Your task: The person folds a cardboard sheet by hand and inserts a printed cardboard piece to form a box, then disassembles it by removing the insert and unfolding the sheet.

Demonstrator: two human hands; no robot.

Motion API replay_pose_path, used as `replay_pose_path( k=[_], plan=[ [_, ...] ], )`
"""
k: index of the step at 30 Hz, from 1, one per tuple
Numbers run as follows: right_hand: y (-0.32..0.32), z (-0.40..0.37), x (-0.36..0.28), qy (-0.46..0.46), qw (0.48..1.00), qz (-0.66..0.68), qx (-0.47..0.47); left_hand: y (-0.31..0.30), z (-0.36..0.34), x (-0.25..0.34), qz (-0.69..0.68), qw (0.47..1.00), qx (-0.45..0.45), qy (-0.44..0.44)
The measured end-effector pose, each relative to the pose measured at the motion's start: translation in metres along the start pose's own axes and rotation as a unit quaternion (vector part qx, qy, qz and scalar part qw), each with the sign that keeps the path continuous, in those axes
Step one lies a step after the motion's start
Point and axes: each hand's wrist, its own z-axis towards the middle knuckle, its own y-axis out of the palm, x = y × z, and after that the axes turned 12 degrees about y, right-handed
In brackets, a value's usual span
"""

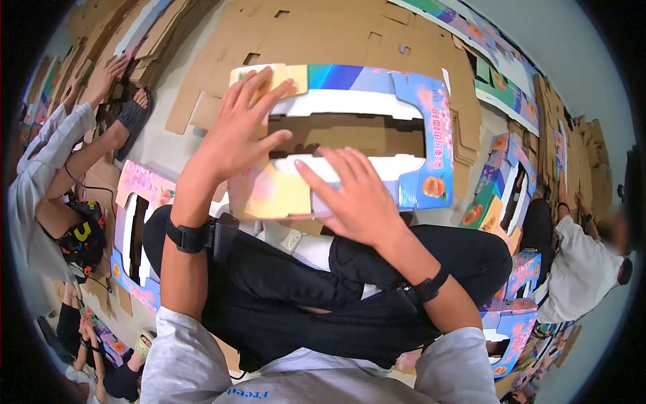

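Observation:
A printed carton (422, 87) with a large window in its top lies in front of my crossed legs. Its colours are blue, yellow and pink, with peach pictures. My left hand (241, 124) rests on the carton's left end, fingers spread over the yellow part. My right hand (356, 195) lies with fingers apart on the near white strip below the window. Plain brown cardboard shows through the opening. Neither hand is wrapped round anything. A black band sits on each wrist.
Flat brown cardboard (222, 44) lies beyond the carton. Another printed carton (128, 229) stands at the left, and several more (501, 178) at the right. One person (40, 195) sits at the left, another (582, 266) at the right, another at the lower left.

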Motion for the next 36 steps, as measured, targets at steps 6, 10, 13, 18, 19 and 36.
replay_pose_path(
  k=[6, 10, 13, 18, 19, 36],
  plan=[
    [-0.018, 0.02, 0.052, 0.06, 0.991, -0.051, 0.106, -0.004, -0.005, -0.028, 0.016, 0.996, -0.021, -0.08],
    [-0.043, 0.012, 0.102, 0.131, 0.949, -0.151, 0.244, 0.002, -0.016, -0.025, 0.005, 0.983, -0.144, -0.11],
    [-0.093, 0.009, 0.132, 0.194, 0.881, -0.211, 0.376, 0.011, -0.029, -0.023, -0.027, 0.955, -0.266, -0.127],
    [-0.198, -0.041, 0.155, 0.193, 0.758, -0.198, 0.591, 0.017, -0.029, -0.028, -0.047, 0.958, -0.248, -0.133],
    [-0.218, -0.062, 0.146, 0.163, 0.737, -0.183, 0.63, 0.016, -0.027, -0.029, -0.033, 0.96, -0.243, -0.133],
    [-0.31, -0.239, 0.027, -0.159, 0.599, -0.117, 0.776, 0.026, -0.027, -0.03, -0.041, 0.964, -0.227, -0.13]
  ],
)
